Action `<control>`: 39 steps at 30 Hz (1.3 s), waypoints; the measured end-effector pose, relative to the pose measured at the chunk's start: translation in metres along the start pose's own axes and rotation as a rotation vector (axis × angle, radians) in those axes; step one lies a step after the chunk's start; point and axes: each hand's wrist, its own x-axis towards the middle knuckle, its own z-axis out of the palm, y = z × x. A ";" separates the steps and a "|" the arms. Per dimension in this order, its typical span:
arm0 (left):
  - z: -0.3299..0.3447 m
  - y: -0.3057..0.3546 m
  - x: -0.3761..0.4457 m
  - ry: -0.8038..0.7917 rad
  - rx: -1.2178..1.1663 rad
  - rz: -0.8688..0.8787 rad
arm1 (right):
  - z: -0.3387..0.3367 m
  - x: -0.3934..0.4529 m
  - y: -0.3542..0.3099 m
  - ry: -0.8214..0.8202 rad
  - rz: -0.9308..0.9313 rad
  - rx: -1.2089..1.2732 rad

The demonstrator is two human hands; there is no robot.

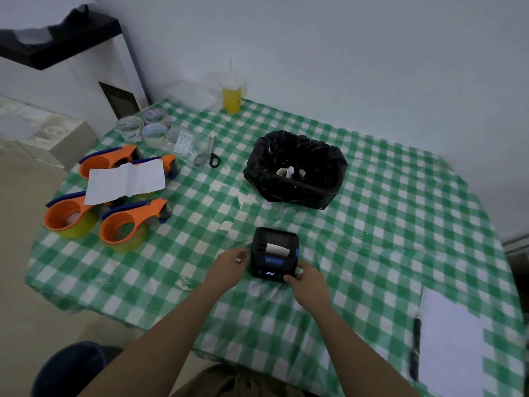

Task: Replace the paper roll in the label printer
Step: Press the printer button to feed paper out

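Note:
A small black label printer (pixel 274 253) with blue buttons sits on the green checked tablecloth (pixel 386 224), near the front middle. Its lid is down and a short white strip of paper (pixel 276 249) sticks out of the slot; a small display glows on its front. My left hand (pixel 229 266) rests against the printer's left side, fingers curled. My right hand (pixel 307 279) grips the printer's front right corner, thumb on the front edge. The roll inside is hidden.
A black bin bag (pixel 296 170) holding white paper scraps stands behind the printer. Several orange tape dispensers (pixel 120 224), a white sheet (pixel 126 180), clear tape rolls (pixel 143 126) and scissors (pixel 207 157) lie at left. A yellow drink (pixel 232 94) stands at the back; paper and a pen (pixel 415 348) lie at right.

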 end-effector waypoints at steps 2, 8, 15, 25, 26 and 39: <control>0.000 0.000 0.001 0.004 -0.012 -0.005 | 0.000 0.000 0.000 0.004 -0.003 -0.007; 0.002 -0.002 0.001 -0.007 -0.025 -0.007 | 0.001 0.000 0.002 0.020 -0.002 -0.008; 0.002 0.000 0.003 0.007 -0.021 0.008 | -0.003 0.001 0.004 0.006 0.010 0.027; 0.002 0.004 0.004 0.023 -0.030 0.021 | -0.007 0.001 0.011 0.032 -0.008 0.089; 0.002 0.004 0.004 0.023 -0.030 0.023 | -0.007 0.001 0.011 0.036 -0.013 0.093; -0.001 0.007 0.003 0.023 -0.058 0.029 | -0.008 0.004 0.011 0.083 -0.039 0.132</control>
